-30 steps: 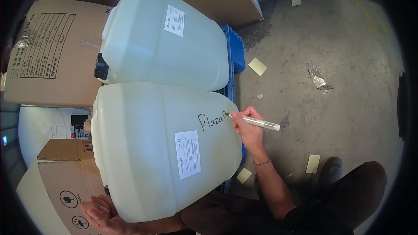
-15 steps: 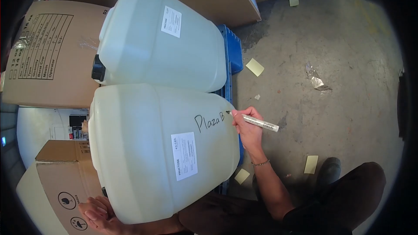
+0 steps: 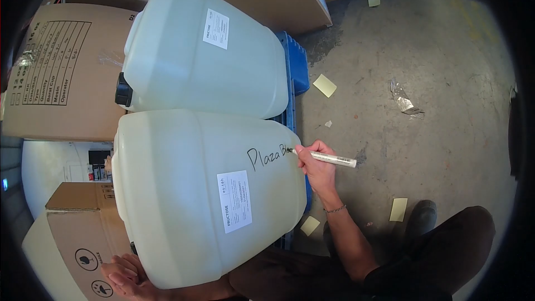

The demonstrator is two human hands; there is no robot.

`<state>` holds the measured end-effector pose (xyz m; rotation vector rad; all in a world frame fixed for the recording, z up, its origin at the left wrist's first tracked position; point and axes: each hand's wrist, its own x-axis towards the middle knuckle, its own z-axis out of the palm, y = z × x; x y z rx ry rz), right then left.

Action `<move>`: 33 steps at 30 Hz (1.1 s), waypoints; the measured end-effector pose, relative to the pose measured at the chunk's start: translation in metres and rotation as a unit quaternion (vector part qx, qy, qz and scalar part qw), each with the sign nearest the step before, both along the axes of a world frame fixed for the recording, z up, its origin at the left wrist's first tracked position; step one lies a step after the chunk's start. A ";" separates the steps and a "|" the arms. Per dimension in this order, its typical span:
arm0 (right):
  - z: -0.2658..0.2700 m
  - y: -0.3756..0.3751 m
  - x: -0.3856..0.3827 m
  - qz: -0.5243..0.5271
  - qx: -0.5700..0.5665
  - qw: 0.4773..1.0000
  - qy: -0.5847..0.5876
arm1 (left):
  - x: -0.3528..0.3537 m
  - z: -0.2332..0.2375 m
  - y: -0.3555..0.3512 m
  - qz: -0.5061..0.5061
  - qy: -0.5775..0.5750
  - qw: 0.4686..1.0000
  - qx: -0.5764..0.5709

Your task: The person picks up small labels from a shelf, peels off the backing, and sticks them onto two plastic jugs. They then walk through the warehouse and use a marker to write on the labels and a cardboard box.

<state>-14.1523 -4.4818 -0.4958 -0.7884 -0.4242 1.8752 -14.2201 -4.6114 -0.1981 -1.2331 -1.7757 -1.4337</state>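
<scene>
A marker pen [image 3: 332, 158] with a white barrel is pinched in my right hand [image 3: 319, 174], its tip touching a large translucent jerrycan [image 3: 173, 200]. Black handwriting on that wall reads "Plaza Bl", with the last strokes partly hidden at the tip. Below the writing, a white label [image 3: 234, 202] reads "FRUCTOSE". At the lower left, my left hand [image 3: 125, 276] has its fingers curled beside the jerrycan's corner, close to a dark cap [image 3: 132, 247]; what its fingers hold, if anything, is hidden. My left forearm passes along the jerrycan's lower edge.
A second jerrycan [image 3: 206, 61] with a black cap [image 3: 123, 89] stands against the first, both on a blue pallet [image 3: 297, 62]. Cardboard boxes [image 3: 72, 78] lie to the left. Yellow paper notes [image 3: 325, 86] and a crumpled plastic scrap [image 3: 405, 100] litter the concrete floor.
More black strokes have appeared after the "B" as my right hand moved the marker pen slightly along the jerrycan. My left hand stays in nearly the same place.
</scene>
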 end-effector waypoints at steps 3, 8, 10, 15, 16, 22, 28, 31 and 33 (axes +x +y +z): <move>0.001 0.002 -0.001 -0.006 0.004 1.000 -0.020 | -0.001 0.000 0.000 0.002 0.002 1.000 0.005; -0.007 0.001 0.000 0.012 0.012 0.998 -0.058 | -0.003 0.000 -0.002 -0.004 -0.002 1.000 0.012; -0.005 0.000 0.000 -0.008 0.006 0.999 -0.044 | -0.002 0.000 -0.001 -0.011 -0.006 1.000 0.009; -0.006 0.000 -0.003 -0.005 -0.008 0.999 -0.044 | -0.001 0.001 -0.001 -0.008 -0.005 1.000 0.004; -0.008 -0.001 -0.003 -0.006 0.000 0.999 -0.042 | -0.003 0.001 -0.002 -0.003 -0.001 1.000 0.002; -0.014 0.000 0.005 -0.024 -0.031 0.999 -0.028 | -0.004 0.002 -0.004 -0.005 -0.005 1.000 -0.001; -0.013 0.004 -0.002 0.004 -0.028 0.999 -0.033 | -0.002 0.000 -0.003 -0.021 -0.007 1.000 0.003; -0.023 -0.001 0.004 0.033 -0.035 0.999 -0.024 | -0.003 0.000 -0.003 -0.026 -0.006 1.000 0.004; -0.020 0.000 0.000 -0.001 -0.042 0.999 -0.009 | -0.003 -0.001 -0.003 -0.028 -0.011 1.000 0.006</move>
